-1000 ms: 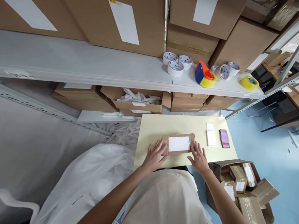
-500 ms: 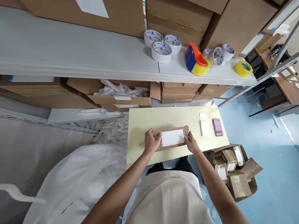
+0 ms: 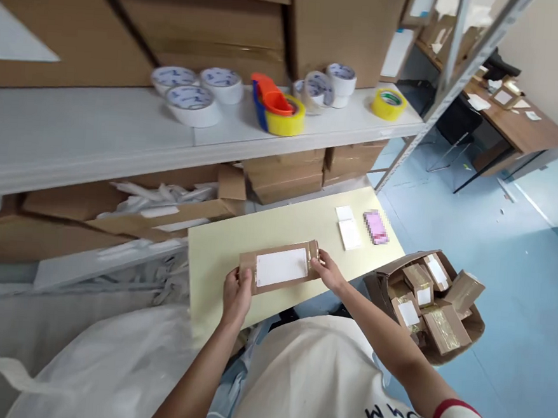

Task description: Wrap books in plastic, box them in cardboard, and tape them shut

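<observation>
A flat brown cardboard box (image 3: pixel 251 264) with a white label (image 3: pixel 282 266) on its top is held between both hands above the pale yellow table (image 3: pixel 214 243). My left hand (image 3: pixel 237 295) grips its left end, thumb on the near corner. At the right end, over shiny tape, my right hand (image 3: pixel 328 270) pinches the edge. A stack of white labels (image 3: pixel 349 230) and a pixelated pink item (image 3: pixel 376 227) lie on the table to the right of the box.
Right of the table stands a large open carton (image 3: pixel 379 283) holding several taped, labelled boxes. On the grey shelf (image 3: pixel 97 132) ahead are several tape rolls (image 3: pixel 194 106) and an orange-and-blue tape dispenser (image 3: pixel 272 100). A white plastic bag (image 3: pixel 120 357) bulges at my left.
My view has swung to the right, so the shelf and table appear shifted left. The box, still in both hands, looks slightly larger and closer to the camera.
</observation>
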{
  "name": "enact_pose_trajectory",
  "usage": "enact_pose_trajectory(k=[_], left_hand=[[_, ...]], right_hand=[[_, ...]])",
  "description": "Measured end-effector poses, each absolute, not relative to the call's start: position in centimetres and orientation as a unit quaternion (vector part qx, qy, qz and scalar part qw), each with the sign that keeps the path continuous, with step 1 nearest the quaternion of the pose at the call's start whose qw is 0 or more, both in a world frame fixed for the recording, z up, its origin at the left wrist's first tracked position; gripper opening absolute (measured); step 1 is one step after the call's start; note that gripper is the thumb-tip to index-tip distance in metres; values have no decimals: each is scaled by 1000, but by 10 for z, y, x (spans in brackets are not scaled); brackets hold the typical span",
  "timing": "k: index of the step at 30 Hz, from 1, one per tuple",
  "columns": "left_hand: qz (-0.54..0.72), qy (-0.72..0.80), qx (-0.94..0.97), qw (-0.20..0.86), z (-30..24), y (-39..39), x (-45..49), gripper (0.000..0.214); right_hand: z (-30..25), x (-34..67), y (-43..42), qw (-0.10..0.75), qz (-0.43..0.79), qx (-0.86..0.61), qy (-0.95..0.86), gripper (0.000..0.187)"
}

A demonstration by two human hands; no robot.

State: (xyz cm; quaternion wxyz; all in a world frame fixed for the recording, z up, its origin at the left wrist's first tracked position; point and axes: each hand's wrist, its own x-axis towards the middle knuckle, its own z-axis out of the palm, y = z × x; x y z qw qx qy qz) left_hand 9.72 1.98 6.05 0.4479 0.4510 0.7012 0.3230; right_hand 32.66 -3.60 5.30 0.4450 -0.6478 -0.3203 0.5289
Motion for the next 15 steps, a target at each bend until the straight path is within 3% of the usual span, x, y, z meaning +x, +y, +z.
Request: enact_pose_trajectory(k=[9, 12, 15], left_hand=[[264, 550, 623, 490, 93, -6, 285, 47], [218, 493, 692, 480, 79, -27, 365, 50], [156, 428, 730, 510, 62, -54, 442, 50]], right_hand=[[85, 493, -163, 574, 368, -710, -176, 62], [75, 540, -220, 584, 283, -749, -131, 52], [56, 570, -276, 558, 190, -805, -69, 57]])
